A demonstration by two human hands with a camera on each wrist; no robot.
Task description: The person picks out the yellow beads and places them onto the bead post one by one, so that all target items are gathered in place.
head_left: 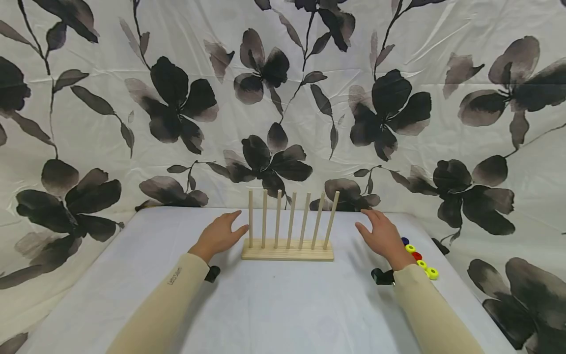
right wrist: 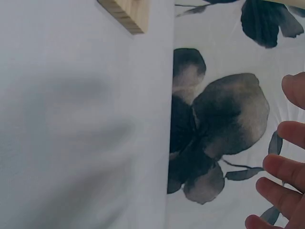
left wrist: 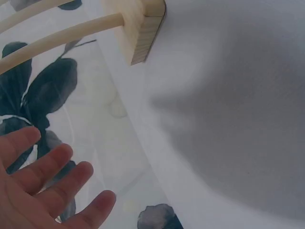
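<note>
The rack stands on the desk between the left hand and right hand, both empty, fingers extended. Expect light, stiff wood with moderate friction; slender pegs may snap. Grip the base at both ends.

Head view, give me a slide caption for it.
Left hand and right hand flank a seven-peg wooden rack on a white table, small colored pieces off to the right.

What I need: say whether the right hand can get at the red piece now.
Probably yes: the right hand looks empty, and the red piece shows beside its wrist, nothing stacked on it. The hand would likely need to draw back; yellow pieces sit close by.
</note>
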